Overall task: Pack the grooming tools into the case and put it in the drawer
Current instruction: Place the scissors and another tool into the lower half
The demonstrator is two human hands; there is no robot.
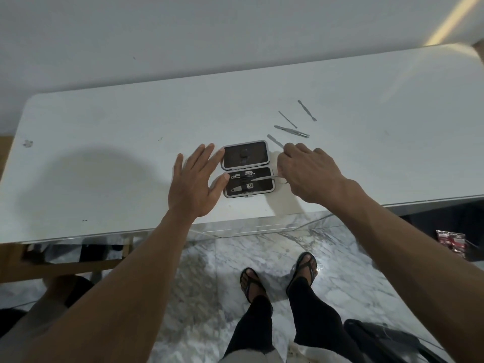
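Note:
A small grey case (262,189) lies open on the white table (104,153), its dark lid (230,155) flat behind the tray. Nail clippers (239,190) and another metal tool sit in the tray's straps. My left hand (195,183) rests flat and spread against the case's left side. At the case's right edge, my right hand (310,174) pinches small scissors (264,177), whose blades reach into the tray. Several loose metal tools lie behind my right hand: a file (275,140), tweezers (291,131), a thin pick (287,119) and a pusher (307,110).
The table stands against a white wall (183,35). Below its front edge is a mirrored front (248,227), then marble floor (199,279) with my sandalled feet. A red packet (451,241) lies low on the right, a dark bag (387,341) at the bottom right.

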